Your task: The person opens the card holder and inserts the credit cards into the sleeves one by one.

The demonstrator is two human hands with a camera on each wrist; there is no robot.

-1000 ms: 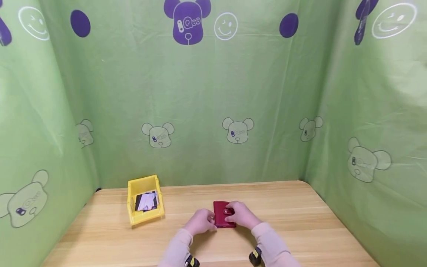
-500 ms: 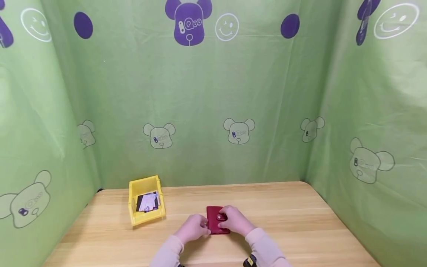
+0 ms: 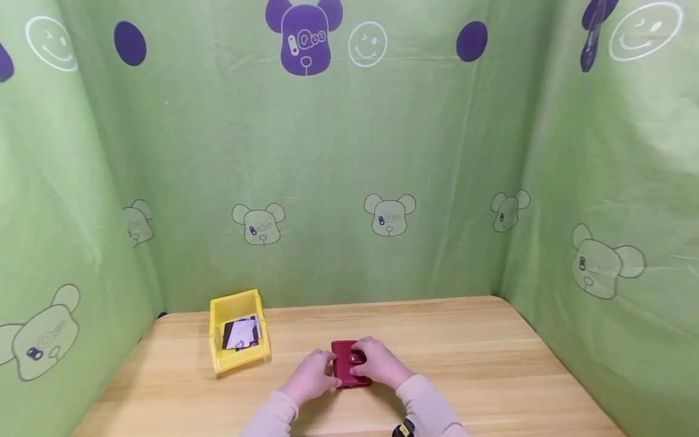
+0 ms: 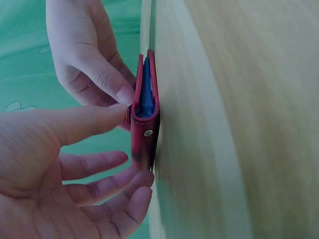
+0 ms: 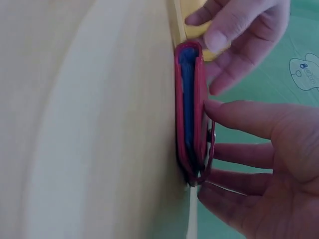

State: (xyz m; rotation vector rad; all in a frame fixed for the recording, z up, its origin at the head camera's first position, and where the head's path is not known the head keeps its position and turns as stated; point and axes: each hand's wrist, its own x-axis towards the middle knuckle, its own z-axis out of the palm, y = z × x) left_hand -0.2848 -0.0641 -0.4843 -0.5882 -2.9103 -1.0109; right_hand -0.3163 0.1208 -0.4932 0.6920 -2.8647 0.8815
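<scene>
A red card wallet (image 3: 344, 367) with a snap strap lies closed on the table, its strap side facing right. Blue inner sleeves show between its covers in both wrist views. My left hand (image 3: 313, 375) is at the spine, thumb by the near corner and the other fingers loosely spread along the edge. On the strap side, my right hand (image 3: 379, 363) holds the wallet, its thumb on the top cover and its fingers around the strap and outer edge. Part of the strap is hidden under the right fingers in the head view.
A yellow bin (image 3: 218, 359) stands at the left of the wooden table (image 3: 464, 364), with several cards (image 3: 240, 334) inside it. Green printed curtains (image 3: 327, 145) enclose the table at the back and both sides.
The wallet and both hands have shifted left and a little nearer to me. The left fingers have spread slightly along the spine. The bin has stayed in place.
</scene>
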